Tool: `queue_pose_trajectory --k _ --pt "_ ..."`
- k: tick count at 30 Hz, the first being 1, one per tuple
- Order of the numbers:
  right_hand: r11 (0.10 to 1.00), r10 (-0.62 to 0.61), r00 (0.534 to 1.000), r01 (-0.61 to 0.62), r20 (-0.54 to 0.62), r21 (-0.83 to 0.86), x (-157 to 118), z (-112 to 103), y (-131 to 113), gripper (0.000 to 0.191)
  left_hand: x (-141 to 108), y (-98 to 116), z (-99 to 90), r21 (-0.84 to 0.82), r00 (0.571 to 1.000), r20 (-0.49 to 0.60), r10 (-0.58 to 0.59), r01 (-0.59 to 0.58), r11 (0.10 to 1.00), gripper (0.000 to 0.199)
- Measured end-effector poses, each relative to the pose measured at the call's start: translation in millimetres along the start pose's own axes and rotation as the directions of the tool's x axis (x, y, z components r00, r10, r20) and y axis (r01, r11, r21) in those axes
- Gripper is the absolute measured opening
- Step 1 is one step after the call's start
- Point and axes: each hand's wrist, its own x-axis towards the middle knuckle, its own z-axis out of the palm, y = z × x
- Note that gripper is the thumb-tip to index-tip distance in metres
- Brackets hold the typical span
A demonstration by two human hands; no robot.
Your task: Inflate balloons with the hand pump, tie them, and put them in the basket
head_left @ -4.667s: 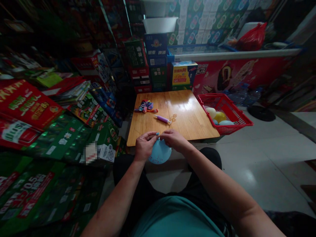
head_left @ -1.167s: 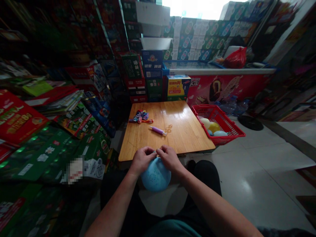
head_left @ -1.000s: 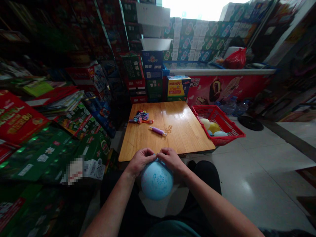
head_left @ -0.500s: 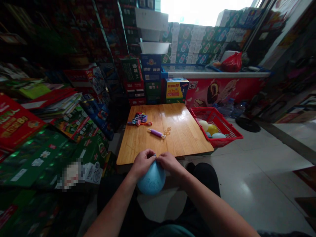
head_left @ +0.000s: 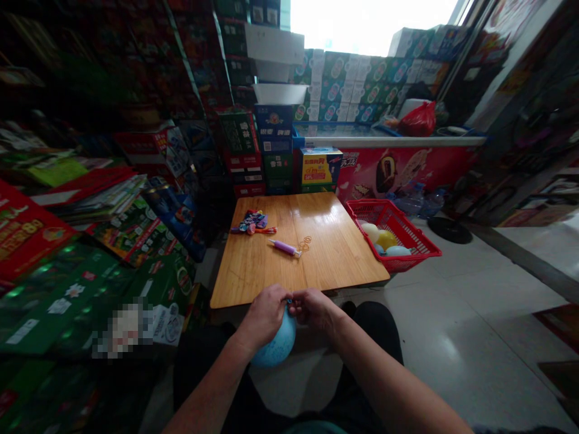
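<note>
A light blue inflated balloon (head_left: 277, 348) hangs just past the near edge of the wooden table (head_left: 253, 277), over my lap. My left hand (head_left: 266, 313) is closed at its neck, covering the balloon's upper left side. Against it, my right hand (head_left: 312, 306) pinches the same neck, fingertips meeting those of the left. The neck itself is mostly hidden by the fingers. On the table lie a purple hand pump (head_left: 284, 248), several tan rubber bands (head_left: 304, 243) beside its end, and a pile of uninflated balloons (head_left: 254, 223) farther back on the left.
A red basket (head_left: 420, 247) with several inflated balloons, among them a yellow balloon (head_left: 386, 239), stands against the table's right side. Stacked cartons (head_left: 275, 129) rise behind the table. Green beer cases (head_left: 67, 301) crowd the left. A chest freezer (head_left: 398, 166) stands at the back right.
Both hands have turned at the balloon's neck, and the left now covers more of the balloon. The balloon has shifted slightly down and left. The view has tilted a little.
</note>
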Motion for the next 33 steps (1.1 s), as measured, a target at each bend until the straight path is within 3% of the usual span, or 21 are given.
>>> queue_pose_trajectory --k 8,14,19,25,28,33 --pt "1.000 -0.018 1.000 0.018 0.013 -0.006 -4.8 1.2 4.4 0.012 -2.0 4.4 -1.4 -0.078 0.999 -0.021 -0.050 0.048 0.996 0.018" --pt "0.977 -0.204 0.977 0.199 -0.063 -0.070 -11.1 7.9 4.5 0.009 1.0 -0.2 0.7 -0.121 0.993 -0.036 -0.116 0.111 0.986 0.010" --pt "0.899 -0.376 0.926 0.357 -0.029 -0.255 -14.3 8.9 1.6 0.019 2.4 -3.9 1.0 -0.171 0.982 -0.049 -0.182 0.171 0.970 0.006" --pt "0.850 -0.429 0.902 0.385 -0.046 -0.360 -14.7 9.6 2.3 0.026 2.3 -11.6 -0.1 -0.212 0.982 -0.004 -0.190 0.185 0.960 0.008" --pt "0.760 -0.536 0.842 0.449 -0.063 -0.469 -13.6 13.0 5.0 0.022 2.0 -15.3 4.1 -0.107 0.982 -0.009 -0.190 0.188 0.976 0.011" --pt "0.553 -0.720 0.689 0.501 -0.079 -0.665 -12.7 24.7 10.4 0.015 2.9 -20.1 12.5 0.066 0.992 -0.030 -0.126 0.128 0.990 0.018"
